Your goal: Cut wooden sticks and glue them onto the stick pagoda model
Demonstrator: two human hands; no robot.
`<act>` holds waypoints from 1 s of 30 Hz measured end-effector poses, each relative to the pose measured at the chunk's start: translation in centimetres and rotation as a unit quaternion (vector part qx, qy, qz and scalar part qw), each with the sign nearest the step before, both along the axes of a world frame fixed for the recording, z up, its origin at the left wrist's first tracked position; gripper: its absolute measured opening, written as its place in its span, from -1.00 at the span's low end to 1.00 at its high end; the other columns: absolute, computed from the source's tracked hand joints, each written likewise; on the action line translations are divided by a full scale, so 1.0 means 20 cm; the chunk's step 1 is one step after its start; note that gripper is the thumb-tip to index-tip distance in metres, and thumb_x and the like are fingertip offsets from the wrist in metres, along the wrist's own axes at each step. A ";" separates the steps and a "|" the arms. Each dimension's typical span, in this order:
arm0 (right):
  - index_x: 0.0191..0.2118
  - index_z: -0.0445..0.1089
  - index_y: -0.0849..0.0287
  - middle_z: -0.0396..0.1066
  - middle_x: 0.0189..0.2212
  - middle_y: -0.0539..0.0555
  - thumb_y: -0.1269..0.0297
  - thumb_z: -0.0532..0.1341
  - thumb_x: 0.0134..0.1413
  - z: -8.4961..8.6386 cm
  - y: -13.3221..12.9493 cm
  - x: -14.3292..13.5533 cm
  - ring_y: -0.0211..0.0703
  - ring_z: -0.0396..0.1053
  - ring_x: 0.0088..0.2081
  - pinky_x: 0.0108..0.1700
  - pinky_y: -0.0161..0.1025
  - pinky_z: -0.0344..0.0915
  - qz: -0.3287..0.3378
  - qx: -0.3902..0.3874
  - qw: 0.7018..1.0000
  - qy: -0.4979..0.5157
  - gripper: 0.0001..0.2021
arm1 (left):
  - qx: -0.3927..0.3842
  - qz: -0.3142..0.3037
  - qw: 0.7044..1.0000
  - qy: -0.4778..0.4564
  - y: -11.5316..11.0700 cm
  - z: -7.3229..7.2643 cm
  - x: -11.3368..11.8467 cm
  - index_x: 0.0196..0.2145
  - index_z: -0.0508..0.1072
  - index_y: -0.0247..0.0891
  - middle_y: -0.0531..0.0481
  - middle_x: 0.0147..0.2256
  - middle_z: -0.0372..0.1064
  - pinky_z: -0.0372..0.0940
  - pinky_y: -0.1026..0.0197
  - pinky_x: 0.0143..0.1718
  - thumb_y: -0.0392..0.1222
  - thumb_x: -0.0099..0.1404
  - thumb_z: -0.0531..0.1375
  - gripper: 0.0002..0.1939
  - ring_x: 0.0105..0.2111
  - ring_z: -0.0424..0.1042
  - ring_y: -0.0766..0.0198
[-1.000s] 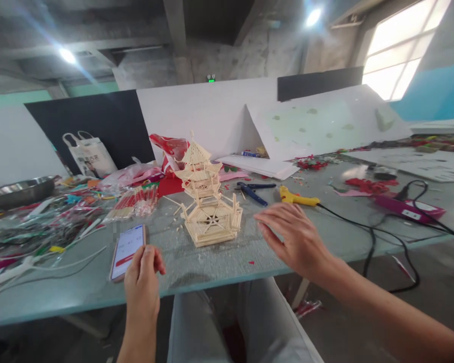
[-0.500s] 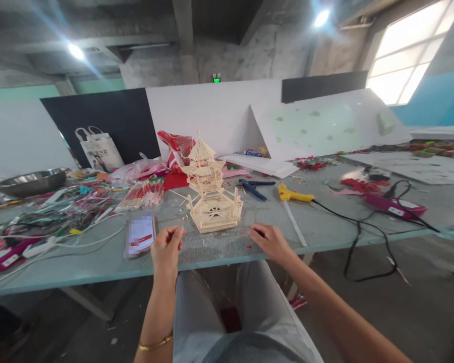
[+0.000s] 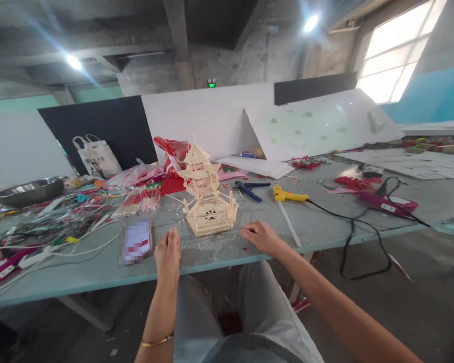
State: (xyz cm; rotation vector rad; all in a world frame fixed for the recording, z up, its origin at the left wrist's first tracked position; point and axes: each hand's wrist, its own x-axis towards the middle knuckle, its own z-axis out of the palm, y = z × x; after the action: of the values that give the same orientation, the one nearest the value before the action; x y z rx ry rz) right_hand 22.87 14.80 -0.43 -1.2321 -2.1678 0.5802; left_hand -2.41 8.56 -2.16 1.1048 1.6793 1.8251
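Loosely fisted, left hand (image 3: 168, 250) and right hand (image 3: 260, 237) flank the grey tabletop's (image 3: 210, 253) front edge, before a tiered pale-stick pagoda (image 3: 208, 201).

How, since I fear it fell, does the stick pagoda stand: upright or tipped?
Upright: the stick pagoda rests base-down on the table, pointed roof uppermost.

Nothing can be read with certainty: dark printing on a white tote bag (image 3: 99, 161) blurs, pale marks on a small blue box (image 3: 248, 155) are too tiny, a lit green sign (image 3: 212, 85) glows illegibly beyond the surface (image 3: 212, 253), pixelation masks a phone (image 3: 136, 241), and a magenta power strip (image 3: 378, 202) bears an indistinct white label (image 3: 400, 200).
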 end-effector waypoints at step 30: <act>-0.50 0.32 0.22 0.18 -0.63 -0.08 0.21 0.06 0.07 -0.04 -0.02 0.03 -0.34 0.15 -0.53 -0.46 -0.39 0.02 -0.006 0.010 0.995 0.101 -0.77 | -0.039 0.037 0.996 0.071 -0.02 -0.04 -0.01 -0.29 0.48 -0.26 -0.01 -0.44 0.46 0.23 0.30 -0.60 0.13 0.09 0.15 -0.60 -0.62 0.31 0.33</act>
State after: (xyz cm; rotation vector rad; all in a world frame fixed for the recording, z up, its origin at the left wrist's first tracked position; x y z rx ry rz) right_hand 23.50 14.35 -1.13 -1.1245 -1.9918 0.6484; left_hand -2.71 8.15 -3.05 1.1779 1.8800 1.7452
